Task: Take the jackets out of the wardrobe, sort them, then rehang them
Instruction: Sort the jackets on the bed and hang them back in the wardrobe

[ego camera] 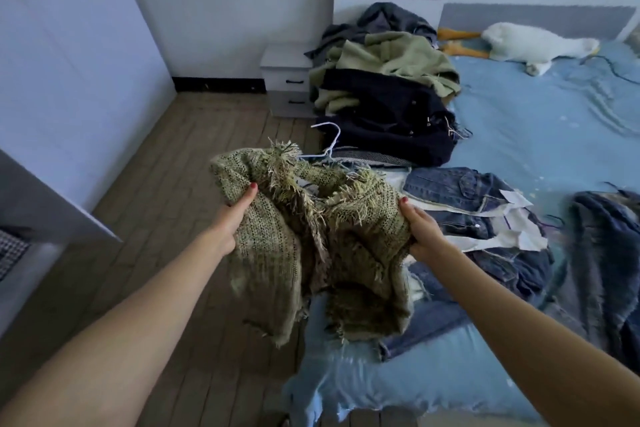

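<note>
1. Several jackets already lie on the bed (540, 121), so the emptying of the wardrobe looks largely done; whether more garments hang inside cannot be told, since only a grey panel (45, 198) at the left edge, perhaps its door, shows.
2. The biggest pile (384, 87) sits at the bed's near-left corner by the nightstand (284, 76): grey, green and dark navy pieces heaped together, which suggests one sorted group.
3. A second group, the denim jackets (485, 218), lies closer to the person, spread flat on the sheet, apart from the dark heap. This looks like sorting in progress rather than finished.
4. The tweed jacket (311, 246), green and fringed, is held in the air above the bed's edge, bunched between both hands and off its hanger.
5. The left hand (232, 218) grips the jacket's left side, thumb on top; the right hand (420, 229) clutches the right side, fingers buried in the cloth.
6. A white hanger (329, 146) lies beside the dark heap, so rehanging has probably not begun.
</note>
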